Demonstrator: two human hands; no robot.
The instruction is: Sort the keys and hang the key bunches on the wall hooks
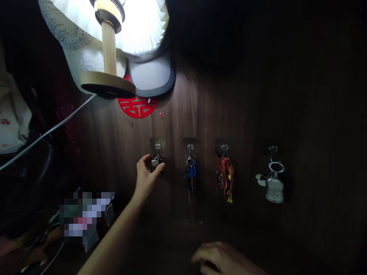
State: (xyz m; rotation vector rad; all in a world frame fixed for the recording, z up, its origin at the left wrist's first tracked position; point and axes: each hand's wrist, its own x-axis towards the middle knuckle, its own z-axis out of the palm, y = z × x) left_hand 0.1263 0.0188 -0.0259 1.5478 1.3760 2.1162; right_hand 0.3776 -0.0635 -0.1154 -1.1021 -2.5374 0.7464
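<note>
My left hand (pixel 146 175) is raised to the leftmost hook (pixel 158 146) on the dark wood wall. Its thumb and fingers close round a small bunch of keys (pixel 155 163) hanging there, which they partly hide. Low in the view is my right hand (pixel 219 258), slightly blurred, its fingers loosely bent and apart from the thumb, with nothing visible in them. To the right of my left hand, a bunch of blue-headed keys (pixel 191 172) hangs on the second hook. The third hook carries keys with red and yellow straps (pixel 227 175).
Farthest right hangs a ring with a pale grey tag (pixel 274 190). A lit lamp with a wooden stem (pixel 109 49) juts in at upper left, before caps (pixel 151 74) and a red paper cutting (pixel 139 107). Its white cable (pixel 48 131) runs left. A blurred-out screen (pixel 86 215) stands lower left.
</note>
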